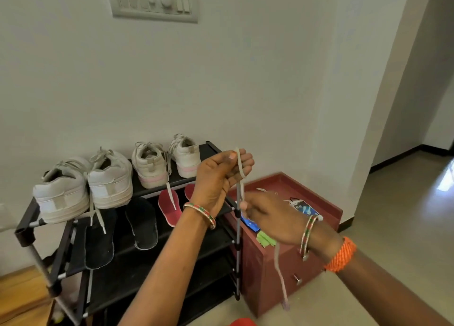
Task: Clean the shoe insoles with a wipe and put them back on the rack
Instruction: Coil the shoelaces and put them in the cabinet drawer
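My left hand (221, 175) is raised in front of the rack and grips a pale shoelace (241, 170) looped over its fingers. My right hand (267, 217) pinches the same lace lower down, and the loose end hangs to the floor side. Two black insoles (143, 222) and two red insoles (169, 206) lie on the second shelf of the black shoe rack (27, 229). Two pairs of white sneakers (108, 178) stand on the top shelf. A wipe packet (304, 209) lies on the red cabinet.
A low red cabinet (282, 264) with drawers stands right of the rack, carrying a blue packet (249, 223) and a green scrap (265, 238). A white wall with a switch panel (152, 1) is behind. Tiled floor and a doorway lie to the right.
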`<move>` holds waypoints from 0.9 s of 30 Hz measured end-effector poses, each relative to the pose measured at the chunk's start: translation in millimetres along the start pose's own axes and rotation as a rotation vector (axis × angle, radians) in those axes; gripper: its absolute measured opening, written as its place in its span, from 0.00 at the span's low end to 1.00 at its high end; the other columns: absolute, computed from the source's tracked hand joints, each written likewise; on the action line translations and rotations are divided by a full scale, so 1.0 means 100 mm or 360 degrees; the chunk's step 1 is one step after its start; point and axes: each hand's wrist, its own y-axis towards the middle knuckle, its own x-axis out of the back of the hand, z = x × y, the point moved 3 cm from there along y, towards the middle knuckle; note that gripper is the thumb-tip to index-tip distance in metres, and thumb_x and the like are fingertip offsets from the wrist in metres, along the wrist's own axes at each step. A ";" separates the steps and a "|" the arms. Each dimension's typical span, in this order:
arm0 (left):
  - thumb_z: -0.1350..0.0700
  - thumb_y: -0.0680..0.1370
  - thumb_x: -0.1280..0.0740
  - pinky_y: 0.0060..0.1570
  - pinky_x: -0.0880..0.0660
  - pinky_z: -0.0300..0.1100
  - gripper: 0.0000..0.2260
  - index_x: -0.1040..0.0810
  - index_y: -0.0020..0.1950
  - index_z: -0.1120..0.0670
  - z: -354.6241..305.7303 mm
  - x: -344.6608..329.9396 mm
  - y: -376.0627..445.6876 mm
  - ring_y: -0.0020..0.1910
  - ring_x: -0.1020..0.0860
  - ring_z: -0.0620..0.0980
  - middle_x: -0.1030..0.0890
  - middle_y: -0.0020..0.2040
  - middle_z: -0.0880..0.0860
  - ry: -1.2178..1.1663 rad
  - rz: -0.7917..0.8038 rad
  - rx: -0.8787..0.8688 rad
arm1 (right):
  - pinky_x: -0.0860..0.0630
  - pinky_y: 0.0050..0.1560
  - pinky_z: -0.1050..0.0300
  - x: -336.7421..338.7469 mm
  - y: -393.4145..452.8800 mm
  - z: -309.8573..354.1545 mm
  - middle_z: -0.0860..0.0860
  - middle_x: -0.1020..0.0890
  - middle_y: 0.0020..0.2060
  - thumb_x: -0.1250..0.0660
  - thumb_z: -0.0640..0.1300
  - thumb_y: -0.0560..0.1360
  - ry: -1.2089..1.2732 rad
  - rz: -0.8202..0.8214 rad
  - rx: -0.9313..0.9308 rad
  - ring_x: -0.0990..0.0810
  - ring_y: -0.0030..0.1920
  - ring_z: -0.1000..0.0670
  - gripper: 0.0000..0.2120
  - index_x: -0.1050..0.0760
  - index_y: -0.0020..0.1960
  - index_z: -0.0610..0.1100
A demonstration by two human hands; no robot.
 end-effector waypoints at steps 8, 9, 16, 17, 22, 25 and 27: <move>0.66 0.79 0.41 0.36 0.22 0.36 0.11 0.20 0.43 0.59 0.09 0.13 -0.05 0.31 0.20 0.46 0.18 0.32 0.52 0.0819 0.0183 -0.0105 | 0.28 0.39 0.52 0.69 0.25 0.09 0.53 0.22 0.31 0.42 0.47 0.80 -0.0093 -0.0538 0.0126 0.25 0.33 0.50 0.14 0.30 0.36 0.52; 0.66 0.79 0.42 0.34 0.23 0.35 0.11 0.20 0.44 0.60 0.07 0.12 -0.06 0.30 0.21 0.46 0.19 0.32 0.52 0.0747 0.0254 -0.0047 | 0.28 0.39 0.52 0.71 0.29 0.00 0.53 0.22 0.32 0.42 0.46 0.80 -0.0120 -0.0607 0.0103 0.25 0.34 0.49 0.14 0.30 0.36 0.52; 0.64 0.80 0.41 0.39 0.22 0.36 0.09 0.21 0.48 0.61 0.00 0.10 0.01 0.37 0.18 0.47 0.16 0.38 0.54 0.0261 0.0077 -0.0142 | 0.37 0.33 0.57 -0.04 -0.03 0.14 0.56 0.32 0.33 0.43 0.40 0.76 -0.0629 -0.0096 0.0143 0.29 0.33 0.48 0.10 0.39 0.40 0.53; 0.64 0.79 0.40 0.40 0.21 0.36 0.08 0.21 0.48 0.61 0.01 0.11 0.02 0.39 0.17 0.47 0.16 0.39 0.54 0.0348 0.0043 -0.0189 | 0.38 0.33 0.57 -0.07 -0.08 0.24 0.56 0.32 0.34 0.43 0.41 0.77 -0.0643 -0.0029 0.0205 0.30 0.33 0.50 0.08 0.38 0.42 0.52; 0.68 0.79 0.42 0.37 0.22 0.37 0.12 0.20 0.44 0.57 0.11 0.13 -0.03 0.34 0.20 0.47 0.18 0.34 0.52 0.0941 0.0126 -0.0257 | 0.36 0.35 0.55 0.47 0.09 0.34 0.53 0.25 0.38 0.47 0.43 0.75 -0.0724 -0.0326 0.0196 0.26 0.37 0.47 0.05 0.34 0.44 0.49; 0.64 0.76 0.40 0.33 0.25 0.35 0.09 0.20 0.42 0.60 0.05 0.05 -0.10 0.28 0.24 0.45 0.21 0.30 0.52 0.0571 0.0315 -0.0094 | 0.35 0.36 0.55 0.67 0.23 0.09 0.53 0.23 0.41 0.46 0.39 0.74 -0.0788 -0.0540 0.0096 0.24 0.40 0.44 0.06 0.34 0.43 0.49; 0.64 0.74 0.38 0.31 0.26 0.34 0.09 0.19 0.40 0.60 -0.02 -0.02 -0.15 0.27 0.25 0.44 0.22 0.30 0.52 0.0202 0.0349 0.0001 | 0.35 0.36 0.55 0.50 0.22 -0.05 0.52 0.24 0.37 0.47 0.40 0.74 -0.0829 -0.0404 0.0016 0.24 0.39 0.43 0.06 0.35 0.43 0.49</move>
